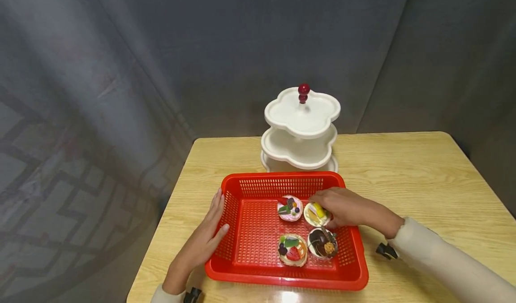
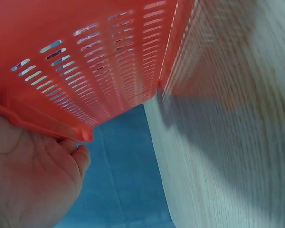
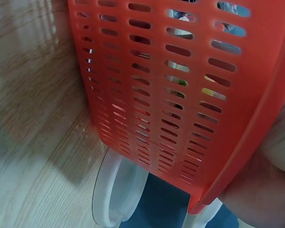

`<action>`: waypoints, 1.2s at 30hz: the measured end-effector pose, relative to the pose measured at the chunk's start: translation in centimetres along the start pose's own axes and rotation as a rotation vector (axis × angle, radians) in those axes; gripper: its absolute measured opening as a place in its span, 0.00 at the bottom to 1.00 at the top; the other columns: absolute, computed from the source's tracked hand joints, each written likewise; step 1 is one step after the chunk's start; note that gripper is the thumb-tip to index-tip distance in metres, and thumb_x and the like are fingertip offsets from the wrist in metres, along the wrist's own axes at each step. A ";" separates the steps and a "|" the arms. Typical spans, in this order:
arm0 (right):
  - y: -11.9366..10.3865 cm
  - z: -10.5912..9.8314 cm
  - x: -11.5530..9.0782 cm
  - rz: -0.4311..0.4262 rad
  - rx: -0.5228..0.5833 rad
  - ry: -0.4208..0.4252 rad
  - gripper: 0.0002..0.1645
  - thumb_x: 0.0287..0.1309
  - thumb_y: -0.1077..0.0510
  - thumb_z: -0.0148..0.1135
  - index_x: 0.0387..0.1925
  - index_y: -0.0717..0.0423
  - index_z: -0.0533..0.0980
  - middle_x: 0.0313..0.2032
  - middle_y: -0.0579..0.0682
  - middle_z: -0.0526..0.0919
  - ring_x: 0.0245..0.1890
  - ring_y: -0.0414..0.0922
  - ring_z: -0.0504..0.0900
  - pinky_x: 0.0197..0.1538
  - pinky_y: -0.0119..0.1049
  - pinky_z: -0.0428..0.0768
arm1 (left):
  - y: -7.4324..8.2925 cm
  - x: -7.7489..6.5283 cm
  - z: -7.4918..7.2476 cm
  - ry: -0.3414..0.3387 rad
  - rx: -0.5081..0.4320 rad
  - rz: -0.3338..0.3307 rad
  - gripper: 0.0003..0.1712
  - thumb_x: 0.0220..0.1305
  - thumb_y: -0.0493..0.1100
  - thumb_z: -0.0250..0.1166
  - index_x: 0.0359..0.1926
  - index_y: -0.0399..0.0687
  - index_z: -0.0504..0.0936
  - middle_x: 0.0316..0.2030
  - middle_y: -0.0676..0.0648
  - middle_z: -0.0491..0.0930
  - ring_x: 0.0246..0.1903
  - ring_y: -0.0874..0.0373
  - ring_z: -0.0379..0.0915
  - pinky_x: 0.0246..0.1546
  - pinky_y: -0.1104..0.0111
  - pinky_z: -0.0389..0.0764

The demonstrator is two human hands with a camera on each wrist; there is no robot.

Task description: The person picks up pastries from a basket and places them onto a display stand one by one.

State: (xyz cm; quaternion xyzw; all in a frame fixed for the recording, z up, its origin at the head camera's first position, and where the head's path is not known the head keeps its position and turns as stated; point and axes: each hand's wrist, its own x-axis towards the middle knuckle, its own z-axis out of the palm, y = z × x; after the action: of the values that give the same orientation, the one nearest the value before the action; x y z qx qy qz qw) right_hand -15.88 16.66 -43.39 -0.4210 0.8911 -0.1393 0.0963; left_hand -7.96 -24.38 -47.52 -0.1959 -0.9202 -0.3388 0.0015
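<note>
My left hand (image 1: 204, 238) rests along the left rim of a red plastic basket (image 1: 282, 283), its fingers fairly straight; the left wrist view has the palm (image 2: 33, 175) against the rim from outside. Over the basket's right side reaches my right hand (image 1: 342, 205), its fingers and thumb round a cupcake with yellow fruit on top (image 1: 316, 214). Beside that one sits a pink-cream cupcake (image 1: 290, 208). Nearer to me are a chocolate-topped cupcake (image 1: 323, 243) and a strawberry-topped cupcake (image 1: 293, 250). In the right wrist view the basket wall hides most of the inside.
Just behind the basket stands a white three-tier stand (image 1: 302, 114) with scalloped plates and a dark red knob (image 1: 304, 89). Everything is on a light wooden table (image 1: 403, 168). Grey curtains (image 1: 258, 47) hang behind and at the sides.
</note>
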 end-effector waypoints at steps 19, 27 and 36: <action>0.6 0.1 -1.0 0.044 0.151 0.127 0.39 0.39 0.51 0.85 0.55 0.55 0.79 0.53 0.49 0.82 0.57 0.52 0.78 0.62 0.56 0.75 | 0.0 0.0 0.0 0.010 -0.007 0.036 0.43 0.76 0.39 0.54 0.82 0.47 0.41 0.82 0.49 0.34 0.80 0.47 0.32 0.68 0.40 0.54; 0.9 -0.1 -1.5 0.080 0.236 0.180 0.41 0.42 0.47 0.84 0.58 0.52 0.77 0.56 0.50 0.80 0.58 0.51 0.78 0.58 0.55 0.78 | -0.1 -0.1 0.0 -0.015 -0.029 0.023 0.43 0.77 0.40 0.53 0.82 0.50 0.39 0.82 0.50 0.32 0.79 0.43 0.31 0.68 0.37 0.54; 1.3 -0.8 -2.3 0.069 0.378 0.300 0.42 0.43 0.46 0.84 0.60 0.45 0.75 0.52 0.41 0.82 0.51 0.42 0.80 0.54 0.54 0.80 | -0.3 0.1 0.1 0.001 -0.014 0.036 0.43 0.77 0.39 0.53 0.82 0.49 0.40 0.82 0.48 0.34 0.80 0.45 0.32 0.68 0.38 0.55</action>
State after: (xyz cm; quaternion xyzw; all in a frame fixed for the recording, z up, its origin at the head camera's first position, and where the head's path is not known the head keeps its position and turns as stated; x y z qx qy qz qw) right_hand -15.61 19.33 -42.96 -0.3396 0.8673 -0.3613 0.0445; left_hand -8.15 -24.45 -47.75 -0.2125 -0.9142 -0.3450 0.0067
